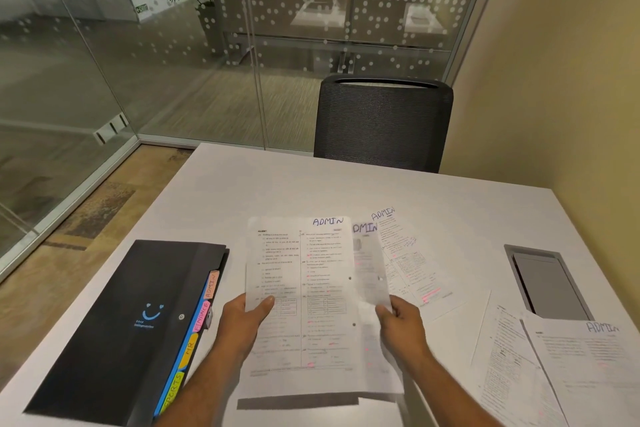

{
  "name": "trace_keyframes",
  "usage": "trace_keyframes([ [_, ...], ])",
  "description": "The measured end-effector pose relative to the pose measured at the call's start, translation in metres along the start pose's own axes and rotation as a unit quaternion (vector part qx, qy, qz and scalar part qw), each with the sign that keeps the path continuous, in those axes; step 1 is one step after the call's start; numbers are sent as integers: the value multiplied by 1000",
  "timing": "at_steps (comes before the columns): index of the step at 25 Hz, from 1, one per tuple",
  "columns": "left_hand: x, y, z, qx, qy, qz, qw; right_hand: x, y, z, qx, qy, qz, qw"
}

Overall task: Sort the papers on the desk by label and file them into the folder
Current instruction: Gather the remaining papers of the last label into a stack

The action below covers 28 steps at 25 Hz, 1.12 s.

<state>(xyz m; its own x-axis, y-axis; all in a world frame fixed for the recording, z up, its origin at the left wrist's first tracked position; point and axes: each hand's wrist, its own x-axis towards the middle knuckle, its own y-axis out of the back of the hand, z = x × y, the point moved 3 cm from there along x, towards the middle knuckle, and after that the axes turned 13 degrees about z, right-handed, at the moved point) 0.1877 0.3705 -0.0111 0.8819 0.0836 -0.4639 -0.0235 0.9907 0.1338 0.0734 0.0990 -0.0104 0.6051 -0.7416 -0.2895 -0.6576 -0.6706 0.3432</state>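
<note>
I hold printed sheets marked ADMIN (298,263) lifted above the white desk. My left hand (247,321) pinches the front sheet at its left side. Gripping the right edge of a second ADMIN sheet (369,274) just behind it is my right hand (401,324). Another ADMIN paper (407,253) lies flat on the desk beyond them. More printed pages (509,367) lie at the right, the top one (595,360) marked ADMIN. A black folder (138,319) lies shut at the left, with coloured tabs (201,319) reading ADMIN, FINANCE, HR and SPORTS.
A grey cable hatch (547,282) is set into the desk (277,184) at the right. A black mesh chair (382,121) stands at the far edge. Glass partitions run along the left and back; a yellow wall is at the right.
</note>
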Motion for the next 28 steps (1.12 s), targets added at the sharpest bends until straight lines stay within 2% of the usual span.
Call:
trace_keyframes([
  [3,-5,-8,7,-23,6,-3,1000,5,-2,-14,120,-41,-56,990],
  [5,-10,-15,14,-48,9,-26,998,0,-2,-28,158,-65,-89,981],
  [8,-13,-22,22,-72,2,-68,995,-7,-4,-45,164,-74,-154,972],
  [11,-9,-28,25,-53,-25,-51,997,-5,-7,-50,136,-62,-185,971],
  [13,-6,-28,26,-37,-41,-21,998,0,-4,-46,67,-26,-146,987],
  [15,-5,-27,27,-23,-53,4,998,7,9,-35,-110,89,-82,986],
  [16,-4,-25,26,-15,-59,16,998,13,14,-24,-239,166,-74,954],
  [17,-2,-23,25,-7,-62,26,998,21,17,-7,-356,212,-96,905],
  [18,1,-21,24,0,-63,34,997,26,20,11,-447,216,-122,859],
  [20,5,-18,21,12,-61,46,997,26,23,39,-540,188,-151,806],
  [21,7,-17,19,17,-58,49,997,21,23,44,-551,194,-150,798],
  [23,8,-17,17,25,-57,53,997,10,20,46,-522,265,-116,802],
  [25,6,-18,17,31,-60,56,996,2,21,35,-454,316,-41,832],
  [26,5,-18,17,33,-61,56,996,1,23,30,-418,318,-4,851],
  [28,5,-19,17,41,-61,54,996,8,32,25,-369,256,62,891],
])
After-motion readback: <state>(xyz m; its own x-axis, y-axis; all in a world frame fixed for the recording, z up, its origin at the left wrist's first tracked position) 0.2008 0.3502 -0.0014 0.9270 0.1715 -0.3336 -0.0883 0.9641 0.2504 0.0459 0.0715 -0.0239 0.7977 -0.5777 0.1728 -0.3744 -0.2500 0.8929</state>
